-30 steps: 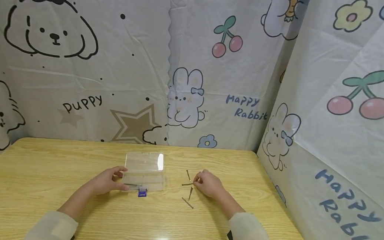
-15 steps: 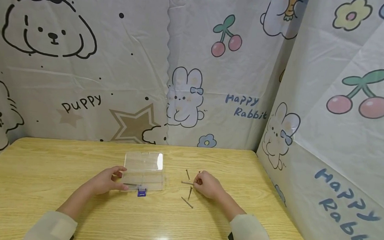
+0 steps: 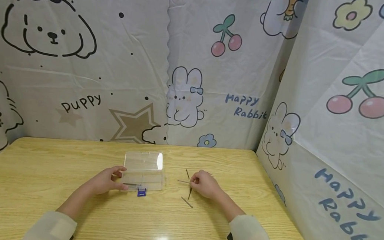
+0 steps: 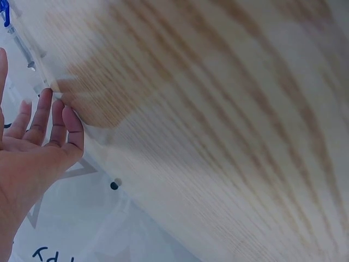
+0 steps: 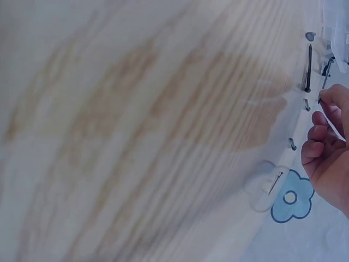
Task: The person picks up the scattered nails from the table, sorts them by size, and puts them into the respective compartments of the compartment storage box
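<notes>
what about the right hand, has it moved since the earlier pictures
Yes, the right hand has shifted slightly left, toward the unmoved clear box in the head view.

Clear plastic box [image 3: 151, 180], lid [image 3: 143, 161] open, blue latch [image 3: 141, 192] in front, slender nails inside [image 3: 130, 184] at front left; loose nails [image 3: 187, 202] scattered to its right, a held nail [image 3: 183, 181] nearly level in the right hand [image 3: 204, 184]
</notes>
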The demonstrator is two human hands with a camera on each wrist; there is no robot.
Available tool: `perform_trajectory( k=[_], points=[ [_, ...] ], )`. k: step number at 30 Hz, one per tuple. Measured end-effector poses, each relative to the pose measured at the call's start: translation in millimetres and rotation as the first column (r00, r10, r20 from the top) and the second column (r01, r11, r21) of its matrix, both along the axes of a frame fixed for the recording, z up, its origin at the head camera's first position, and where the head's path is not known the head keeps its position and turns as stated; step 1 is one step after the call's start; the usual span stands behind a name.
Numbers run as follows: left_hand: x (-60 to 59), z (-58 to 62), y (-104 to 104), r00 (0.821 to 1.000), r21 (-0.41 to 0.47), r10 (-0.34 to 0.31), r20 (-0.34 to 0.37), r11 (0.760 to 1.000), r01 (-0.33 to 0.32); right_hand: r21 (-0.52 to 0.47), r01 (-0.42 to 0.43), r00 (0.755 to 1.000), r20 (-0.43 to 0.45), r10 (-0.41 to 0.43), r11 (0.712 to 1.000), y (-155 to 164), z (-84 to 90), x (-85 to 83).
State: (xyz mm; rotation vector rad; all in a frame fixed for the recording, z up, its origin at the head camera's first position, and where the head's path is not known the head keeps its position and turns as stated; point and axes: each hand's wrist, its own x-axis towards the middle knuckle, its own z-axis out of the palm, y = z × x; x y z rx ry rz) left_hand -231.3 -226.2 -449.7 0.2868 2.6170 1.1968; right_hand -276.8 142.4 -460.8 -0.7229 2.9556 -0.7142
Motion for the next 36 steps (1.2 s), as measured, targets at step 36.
perform_trajectory(
  k=[36],
  points=[
    [1.0,-0.3,-2,1.000,0.015,-0.010,0.005,1.000,0.010,-0.033,-0.068,0.996,0.051,0.070,0.997,-47,20.0,7.3]
  ],
)
